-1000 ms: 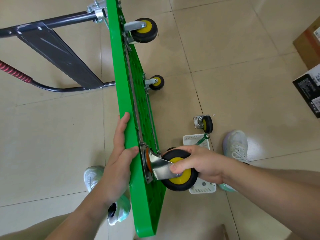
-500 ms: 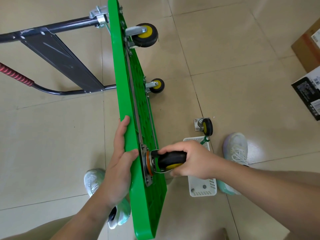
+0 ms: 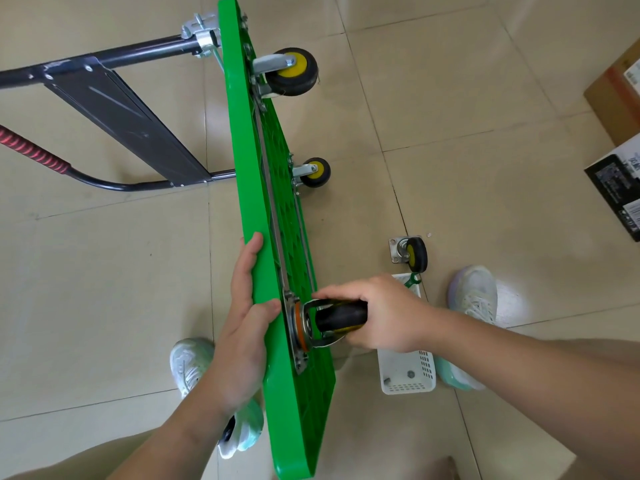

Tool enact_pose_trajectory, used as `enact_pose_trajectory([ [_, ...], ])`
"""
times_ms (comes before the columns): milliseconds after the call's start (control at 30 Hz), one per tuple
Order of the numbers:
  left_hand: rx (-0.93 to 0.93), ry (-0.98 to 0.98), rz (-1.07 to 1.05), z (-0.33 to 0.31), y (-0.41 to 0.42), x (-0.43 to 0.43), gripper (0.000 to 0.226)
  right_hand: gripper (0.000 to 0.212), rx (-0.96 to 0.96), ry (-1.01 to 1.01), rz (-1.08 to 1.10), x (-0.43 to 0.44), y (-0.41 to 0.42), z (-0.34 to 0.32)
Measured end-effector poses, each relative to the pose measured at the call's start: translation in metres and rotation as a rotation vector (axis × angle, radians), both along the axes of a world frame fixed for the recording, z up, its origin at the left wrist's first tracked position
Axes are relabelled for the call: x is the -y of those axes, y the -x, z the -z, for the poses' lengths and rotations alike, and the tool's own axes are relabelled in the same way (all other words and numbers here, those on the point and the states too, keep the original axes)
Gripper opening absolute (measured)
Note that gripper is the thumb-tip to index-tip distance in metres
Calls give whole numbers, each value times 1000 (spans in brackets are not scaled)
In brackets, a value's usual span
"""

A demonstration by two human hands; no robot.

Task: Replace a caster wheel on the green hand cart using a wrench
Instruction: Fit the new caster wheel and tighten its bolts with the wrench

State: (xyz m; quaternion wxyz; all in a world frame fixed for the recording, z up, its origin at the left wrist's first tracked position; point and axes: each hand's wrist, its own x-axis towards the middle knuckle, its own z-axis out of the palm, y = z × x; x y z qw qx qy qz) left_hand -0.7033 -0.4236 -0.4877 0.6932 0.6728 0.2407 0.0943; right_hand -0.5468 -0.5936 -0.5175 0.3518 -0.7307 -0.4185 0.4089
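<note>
Gripping: right hand (image 3: 384, 313), centre-right of frame, had its grip closed round the black-and-yellow caster wheel (image 3: 341, 317), which sat against the metal mounting plate (image 3: 294, 341) on the cart's underside.
Bracing: left hand (image 3: 247, 327) lay with fingers straight along the deck's edge and thumb across the rim just beside the plate; grip open, pressing.
Cart: green hand cart (image 3: 266, 188) stood on its side on the tiled floor (image 3: 467, 150), running from top centre to bottom centre; dark handle (image 3: 114, 64) lay at upper left.
Floor: loose caster (image 3: 410, 254) and white basket (image 3: 408, 374) sat right of the cart, near a pale shoe (image 3: 476, 292).
</note>
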Motion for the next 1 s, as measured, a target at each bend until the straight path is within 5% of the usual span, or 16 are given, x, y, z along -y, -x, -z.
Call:
enact_pose_trajectory([
  [1000, -66, -77, -3, -14, -1, 2, 78, 83, 245, -88, -31, 7, 0, 10],
])
